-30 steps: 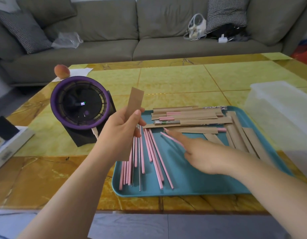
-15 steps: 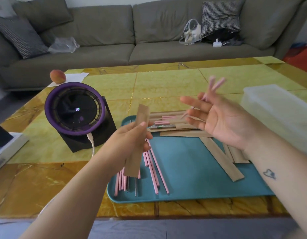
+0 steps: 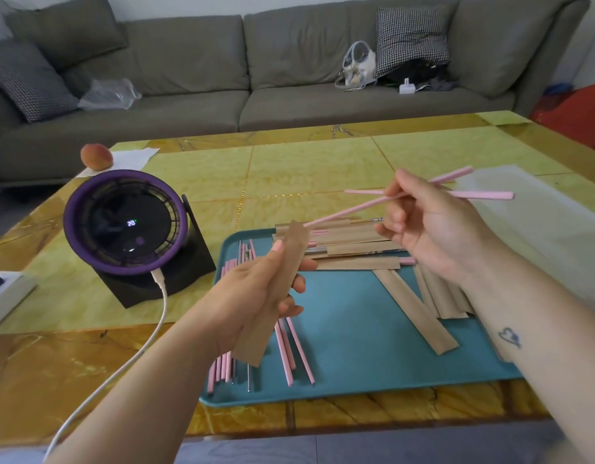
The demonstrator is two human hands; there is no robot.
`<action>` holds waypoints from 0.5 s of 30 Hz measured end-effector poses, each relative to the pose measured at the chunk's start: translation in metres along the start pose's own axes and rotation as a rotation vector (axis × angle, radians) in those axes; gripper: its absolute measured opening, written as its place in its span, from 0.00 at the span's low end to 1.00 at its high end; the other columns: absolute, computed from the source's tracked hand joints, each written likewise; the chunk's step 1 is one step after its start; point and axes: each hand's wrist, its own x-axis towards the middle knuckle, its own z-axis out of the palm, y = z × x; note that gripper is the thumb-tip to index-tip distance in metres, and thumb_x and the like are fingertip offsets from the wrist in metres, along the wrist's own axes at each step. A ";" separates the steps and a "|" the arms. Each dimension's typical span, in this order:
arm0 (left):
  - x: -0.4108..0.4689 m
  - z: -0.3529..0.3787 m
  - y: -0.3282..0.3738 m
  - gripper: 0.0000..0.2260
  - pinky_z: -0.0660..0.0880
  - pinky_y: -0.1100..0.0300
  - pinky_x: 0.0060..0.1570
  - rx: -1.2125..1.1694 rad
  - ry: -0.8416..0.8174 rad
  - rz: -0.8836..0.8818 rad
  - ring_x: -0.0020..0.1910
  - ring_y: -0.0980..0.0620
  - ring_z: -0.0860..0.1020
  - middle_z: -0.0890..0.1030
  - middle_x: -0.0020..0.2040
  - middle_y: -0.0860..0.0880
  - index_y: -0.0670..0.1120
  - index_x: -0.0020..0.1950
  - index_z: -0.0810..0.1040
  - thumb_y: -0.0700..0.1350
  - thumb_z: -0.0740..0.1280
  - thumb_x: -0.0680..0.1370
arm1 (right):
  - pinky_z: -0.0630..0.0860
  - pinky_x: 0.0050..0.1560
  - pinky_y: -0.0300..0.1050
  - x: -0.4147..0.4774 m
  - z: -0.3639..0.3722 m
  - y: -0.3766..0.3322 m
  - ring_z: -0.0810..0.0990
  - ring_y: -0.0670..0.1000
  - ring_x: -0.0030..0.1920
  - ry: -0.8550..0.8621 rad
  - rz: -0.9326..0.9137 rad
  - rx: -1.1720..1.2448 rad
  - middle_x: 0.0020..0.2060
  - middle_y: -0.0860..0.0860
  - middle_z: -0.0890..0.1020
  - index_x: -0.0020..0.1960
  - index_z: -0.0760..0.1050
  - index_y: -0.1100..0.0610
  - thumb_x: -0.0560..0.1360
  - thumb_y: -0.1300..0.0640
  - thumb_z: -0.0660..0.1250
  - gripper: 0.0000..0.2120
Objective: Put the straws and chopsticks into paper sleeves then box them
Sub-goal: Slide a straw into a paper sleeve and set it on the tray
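Note:
My left hand (image 3: 256, 289) grips a brown paper sleeve (image 3: 279, 293) upright above the teal tray (image 3: 356, 329). In my right hand (image 3: 430, 236) is a pair of pink chopsticks (image 3: 353, 214), crossed, with one tip touching the sleeve's top opening. More pink sticks and some metal straws (image 3: 289, 349) lie on the tray's left side. Filled and flat paper sleeves (image 3: 353, 246) are stacked at the tray's back, with loose ones (image 3: 416, 313) to the right. A clear plastic box (image 3: 537, 236) sits right of the tray.
A purple desk fan (image 3: 125, 222) on a black base stands left of the tray, its white cable (image 3: 135, 343) running toward me. A peach (image 3: 96, 156) lies at the far left of the yellow table (image 3: 306, 169). A grey sofa (image 3: 256, 78) is behind.
My right hand lifted a pair of pink chopsticks off the tray and brought one tip to the top of the sleeve. My left hand kept hold of the sleeve.

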 end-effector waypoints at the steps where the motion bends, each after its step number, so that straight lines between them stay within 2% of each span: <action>1: 0.000 0.000 0.000 0.22 0.78 0.55 0.48 0.008 0.001 0.000 0.25 0.54 0.68 0.76 0.34 0.50 0.44 0.54 0.82 0.58 0.56 0.78 | 0.76 0.38 0.42 0.000 0.000 0.000 0.69 0.46 0.26 -0.025 -0.008 -0.001 0.24 0.49 0.75 0.39 0.73 0.57 0.78 0.55 0.59 0.11; 3: 0.000 0.000 -0.001 0.23 0.78 0.56 0.46 0.023 0.011 -0.004 0.26 0.53 0.67 0.75 0.34 0.50 0.44 0.53 0.82 0.59 0.55 0.78 | 0.77 0.40 0.42 0.000 -0.002 0.001 0.72 0.46 0.28 -0.063 -0.022 0.005 0.30 0.50 0.81 0.43 0.74 0.57 0.77 0.57 0.60 0.07; 5: 0.001 0.000 -0.002 0.23 0.78 0.57 0.44 0.022 0.019 -0.010 0.25 0.54 0.67 0.74 0.33 0.50 0.44 0.53 0.81 0.59 0.54 0.79 | 0.76 0.42 0.43 0.002 -0.003 0.002 0.74 0.46 0.30 -0.050 -0.049 0.007 0.34 0.51 0.84 0.46 0.74 0.57 0.78 0.58 0.59 0.07; 10: 0.000 0.002 -0.003 0.22 0.75 0.57 0.42 0.008 -0.017 -0.034 0.25 0.53 0.67 0.72 0.32 0.49 0.42 0.52 0.79 0.58 0.54 0.80 | 0.70 0.42 0.44 0.004 -0.004 0.008 0.70 0.45 0.27 0.034 -0.203 -0.020 0.26 0.49 0.78 0.41 0.76 0.57 0.79 0.55 0.58 0.12; 15: -0.006 0.002 -0.003 0.24 0.74 0.54 0.49 0.157 -0.211 -0.023 0.33 0.51 0.70 0.73 0.36 0.48 0.43 0.53 0.78 0.61 0.57 0.74 | 0.71 0.41 0.43 0.004 -0.004 0.010 0.66 0.46 0.26 0.020 -0.170 -0.020 0.23 0.47 0.72 0.37 0.75 0.56 0.78 0.52 0.59 0.14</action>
